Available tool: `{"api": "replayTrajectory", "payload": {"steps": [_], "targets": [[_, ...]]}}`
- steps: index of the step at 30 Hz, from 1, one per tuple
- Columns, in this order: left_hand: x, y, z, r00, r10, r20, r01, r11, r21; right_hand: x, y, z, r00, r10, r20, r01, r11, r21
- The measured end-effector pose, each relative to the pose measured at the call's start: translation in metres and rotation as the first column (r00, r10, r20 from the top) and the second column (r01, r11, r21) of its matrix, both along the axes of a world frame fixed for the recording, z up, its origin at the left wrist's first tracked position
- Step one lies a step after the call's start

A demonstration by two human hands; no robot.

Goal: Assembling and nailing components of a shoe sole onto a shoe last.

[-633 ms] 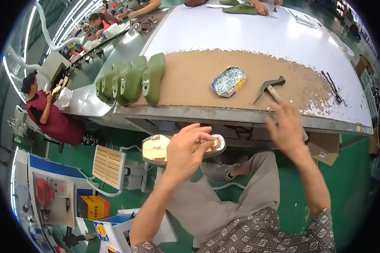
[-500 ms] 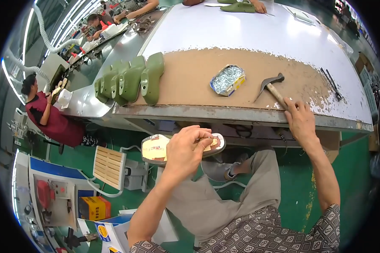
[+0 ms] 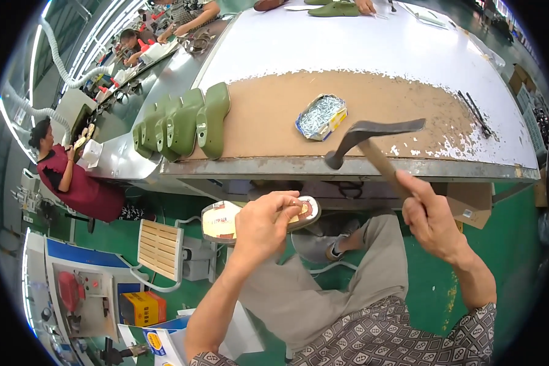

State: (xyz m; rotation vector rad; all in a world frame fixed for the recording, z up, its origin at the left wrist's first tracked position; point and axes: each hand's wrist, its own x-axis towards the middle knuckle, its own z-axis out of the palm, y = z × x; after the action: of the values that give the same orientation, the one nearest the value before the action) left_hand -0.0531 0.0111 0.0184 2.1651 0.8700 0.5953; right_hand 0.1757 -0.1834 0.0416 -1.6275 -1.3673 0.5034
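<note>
Tube lights [image 3: 14,125]: bright white, along the left
White surface [image 3: 323,46]: pale, glossy glare
Space underneath: dim, shadowed
Picture rim: black, straight lines bowed
Far background: soft

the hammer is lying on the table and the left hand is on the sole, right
Not quite: the hammer is held in the right hand, not lying on the table, as the head view shows. The left hand is on the sole.

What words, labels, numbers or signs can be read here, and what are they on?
None reads clearly:
Cream insole: red print, too small.
Yellow-and-orange box: dark lettering, too blurred.
Blue-and-yellow label on a white box: too small.
Brown cardboard box: small pale label, unreadable.
</note>
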Motion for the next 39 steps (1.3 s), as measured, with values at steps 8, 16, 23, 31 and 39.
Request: {"api": "replayTrajectory", "payload": {"steps": [8,16,23,31,39], "targets": [[-0.005,0.003,-0.004,0.997,-0.060,0.042,0.056,0.994,0.095,-0.032,0.005,0.045,0.979,0.195,-0.053,-0.186,0.972,0.146],[-0.004,-0.004,0.009,0.987,0.038,-0.154,-0.032,0.999,0.040,-0.030,0.012,0.044,0.940,0.279,0.198,-0.257,0.958,-0.129],[-0.032,0.030,0.021,0.837,-0.239,-0.492,0.455,0.803,0.385,-0.030,-0.008,0.028,0.976,0.118,-0.184,-0.149,0.975,-0.165],[-0.032,0.015,0.014,0.840,-0.188,-0.509,0.424,0.813,0.400,-0.020,-0.026,0.006,0.995,0.054,-0.087,-0.063,0.993,-0.102],[-0.031,0.011,0.008,0.853,-0.149,-0.499,0.389,0.819,0.421,-0.022,-0.017,0.001,0.997,0.060,0.039,-0.060,0.998,-0.003]]}}
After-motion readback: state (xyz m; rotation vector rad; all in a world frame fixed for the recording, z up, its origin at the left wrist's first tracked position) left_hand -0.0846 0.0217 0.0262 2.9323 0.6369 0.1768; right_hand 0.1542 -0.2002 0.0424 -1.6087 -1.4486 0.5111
